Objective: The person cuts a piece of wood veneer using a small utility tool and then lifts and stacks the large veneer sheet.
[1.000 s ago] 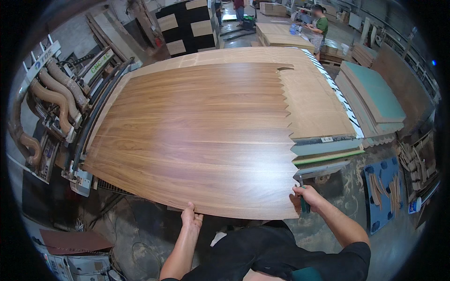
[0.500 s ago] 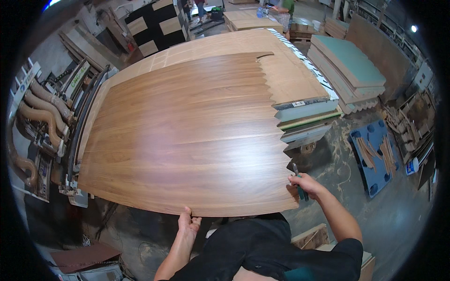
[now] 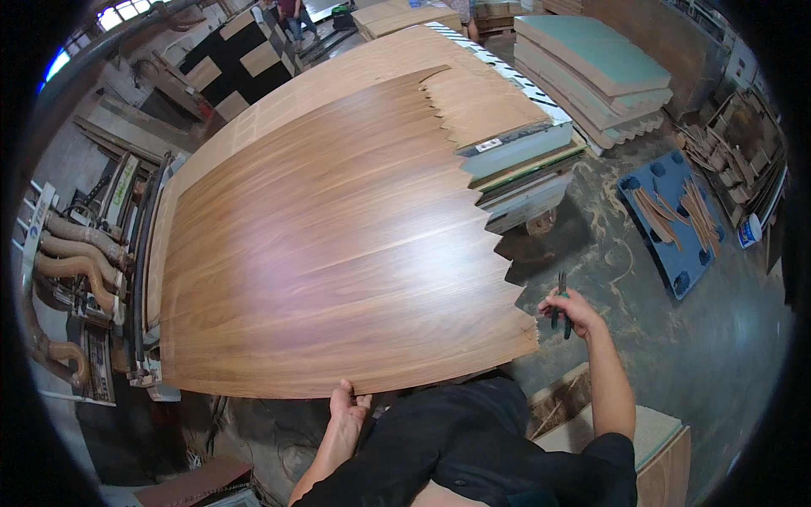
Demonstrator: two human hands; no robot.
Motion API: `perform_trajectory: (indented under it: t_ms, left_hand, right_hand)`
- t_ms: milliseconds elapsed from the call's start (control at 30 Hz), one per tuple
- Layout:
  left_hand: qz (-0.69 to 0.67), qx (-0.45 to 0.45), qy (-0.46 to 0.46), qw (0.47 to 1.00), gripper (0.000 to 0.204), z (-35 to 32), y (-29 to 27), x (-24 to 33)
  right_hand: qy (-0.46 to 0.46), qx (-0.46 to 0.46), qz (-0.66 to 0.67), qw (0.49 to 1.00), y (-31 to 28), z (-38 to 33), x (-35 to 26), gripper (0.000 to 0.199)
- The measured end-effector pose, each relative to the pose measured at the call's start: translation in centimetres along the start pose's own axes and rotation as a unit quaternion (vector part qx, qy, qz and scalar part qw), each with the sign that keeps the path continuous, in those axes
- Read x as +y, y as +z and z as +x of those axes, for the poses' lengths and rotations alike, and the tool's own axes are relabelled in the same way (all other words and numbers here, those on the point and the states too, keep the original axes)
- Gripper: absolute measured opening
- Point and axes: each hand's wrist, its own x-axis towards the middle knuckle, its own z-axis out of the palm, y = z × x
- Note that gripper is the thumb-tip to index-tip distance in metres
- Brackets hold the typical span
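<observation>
Moved since the earlier frame: right hand, now off the jagged right edge of the wood-grain panel, fingers closed round pliers. Left hand: gripping the near edge, thumb above. Panel: spread over stacked boards. Step, as judged: edge handling; next move calls for steady left support.

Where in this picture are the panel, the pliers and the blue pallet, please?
Panel (image 3: 338, 241): head view, middle of its wood-grain top.
Pliers (image 3: 563, 286): head view, their upper metal part.
Blue pallet (image 3: 671, 264): head view, bare surface near its lower end.
</observation>
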Motion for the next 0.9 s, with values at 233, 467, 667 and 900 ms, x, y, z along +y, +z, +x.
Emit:
perform_trajectory:
  t_ms: [233, 467, 667, 900]
  left_hand:
    - [-0.032, -0.015, -0.013, 0.999, 0.028, 0.5, 0.9, -2.6]
    - [-0.010, -0.007, -0.012, 1.000, 0.031, 3.2, 0.1, -3.9]
    - [-0.043, 0.015, 0.006, 0.999, 0.026, 4.0, 0.4, -5.2]
    - [-0.079, -0.003, -0.013, 0.997, 0.031, 5.1, 0.2, -6.2]
  right_hand:
    - [0.085, -0.028, 0.260, 0.962, -1.8, 0.7, 12.0, 0.022]
    - [0.017, -0.054, 0.457, 0.888, 1.6, -1.7, 12.8, 0.042]
    - [0.022, 0.005, 0.433, 0.901, 4.1, -4.1, 10.6, 0.029]
    - [0.055, 0.113, 0.292, 0.948, 2.3, -1.3, 14.9, 0.026]
